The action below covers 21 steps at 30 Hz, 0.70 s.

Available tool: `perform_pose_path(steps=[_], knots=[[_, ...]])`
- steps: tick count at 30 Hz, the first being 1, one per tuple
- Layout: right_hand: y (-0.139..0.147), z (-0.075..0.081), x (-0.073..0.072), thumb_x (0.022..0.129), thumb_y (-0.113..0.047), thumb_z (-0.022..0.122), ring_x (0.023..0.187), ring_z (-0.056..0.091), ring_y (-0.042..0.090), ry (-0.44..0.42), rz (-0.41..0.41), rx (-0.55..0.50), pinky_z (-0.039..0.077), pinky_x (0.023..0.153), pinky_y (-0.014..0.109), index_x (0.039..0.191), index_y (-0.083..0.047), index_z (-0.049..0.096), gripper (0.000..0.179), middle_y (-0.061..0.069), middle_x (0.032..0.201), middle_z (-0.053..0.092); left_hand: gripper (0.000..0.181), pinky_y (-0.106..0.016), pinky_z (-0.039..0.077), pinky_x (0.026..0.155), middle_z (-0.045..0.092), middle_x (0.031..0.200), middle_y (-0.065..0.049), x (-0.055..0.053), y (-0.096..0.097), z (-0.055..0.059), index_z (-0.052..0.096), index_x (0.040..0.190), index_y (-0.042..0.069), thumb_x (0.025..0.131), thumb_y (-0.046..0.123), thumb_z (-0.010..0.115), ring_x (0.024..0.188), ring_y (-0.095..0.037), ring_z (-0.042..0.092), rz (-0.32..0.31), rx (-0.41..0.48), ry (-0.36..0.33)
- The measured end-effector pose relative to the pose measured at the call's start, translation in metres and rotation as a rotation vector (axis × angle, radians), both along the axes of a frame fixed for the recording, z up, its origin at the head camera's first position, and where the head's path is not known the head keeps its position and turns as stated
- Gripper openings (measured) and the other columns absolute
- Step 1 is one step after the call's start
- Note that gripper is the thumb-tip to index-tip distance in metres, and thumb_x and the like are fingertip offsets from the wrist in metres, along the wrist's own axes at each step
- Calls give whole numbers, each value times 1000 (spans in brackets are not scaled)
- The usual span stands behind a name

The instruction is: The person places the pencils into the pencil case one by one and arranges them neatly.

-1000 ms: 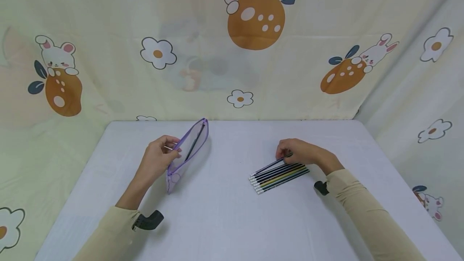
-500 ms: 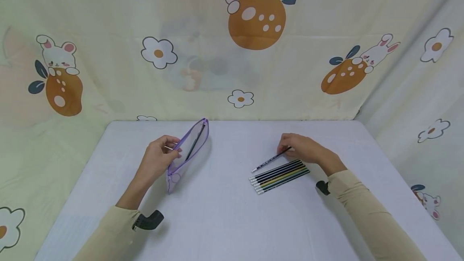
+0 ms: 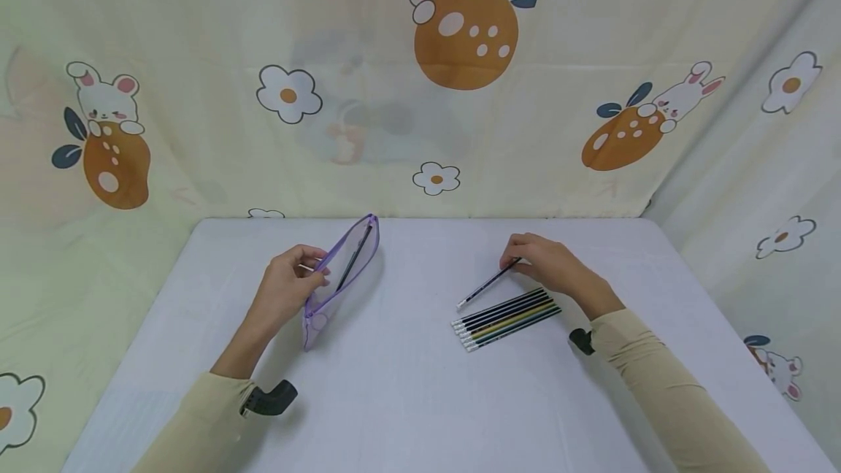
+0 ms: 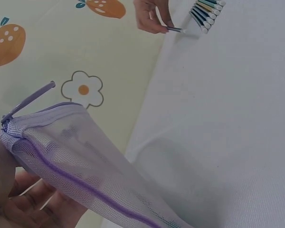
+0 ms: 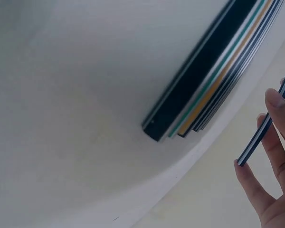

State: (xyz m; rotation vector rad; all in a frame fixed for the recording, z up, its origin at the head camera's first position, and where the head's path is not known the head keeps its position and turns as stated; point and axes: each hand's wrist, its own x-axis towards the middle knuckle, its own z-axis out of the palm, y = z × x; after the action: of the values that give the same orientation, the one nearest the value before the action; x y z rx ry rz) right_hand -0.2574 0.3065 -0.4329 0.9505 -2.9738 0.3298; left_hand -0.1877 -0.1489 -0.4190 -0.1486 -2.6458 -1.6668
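fingers gripping mesh pouch, dark pencil inside

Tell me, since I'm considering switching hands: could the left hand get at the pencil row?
Probably not readily: the left hand holds the purple pouch, and the pencil row lies across the table, nearer the right hand.

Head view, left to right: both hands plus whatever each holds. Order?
The person's left hand → the purple-trimmed mesh pouch → the slim dark pencil with a white end → the person's right hand.
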Motion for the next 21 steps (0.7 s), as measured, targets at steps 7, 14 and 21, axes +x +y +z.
perform_pose_path(steps=[7,14,21], knots=[[-9,6,-2,83,-2,81,99,63,12,90,63,-79,56,88,37,97,-23,74,26,-9,101,63,28,-23,53,64,68,107,-24,0,1,2,63,121,-1,93,-1,61,96,-40,70,14,-4,-18],[-28,22,-3,83,-2,81,98,62,12,121,125,-147,56,89,35,99,-20,75,25,-7,100,64,28,-23,53,64,68,107,-22,0,0,3,63,121,-1,93,-1,62,92,-32,71,17,-8,-29],[-48,36,-8,87,-7,78,100,62,11,127,157,-150,55,90,32,102,-21,74,21,-7,103,64,28,-23,53,64,68,108,-24,0,1,3,63,121,-1,94,-2,61,94,-36,70,14,-10,-27]])
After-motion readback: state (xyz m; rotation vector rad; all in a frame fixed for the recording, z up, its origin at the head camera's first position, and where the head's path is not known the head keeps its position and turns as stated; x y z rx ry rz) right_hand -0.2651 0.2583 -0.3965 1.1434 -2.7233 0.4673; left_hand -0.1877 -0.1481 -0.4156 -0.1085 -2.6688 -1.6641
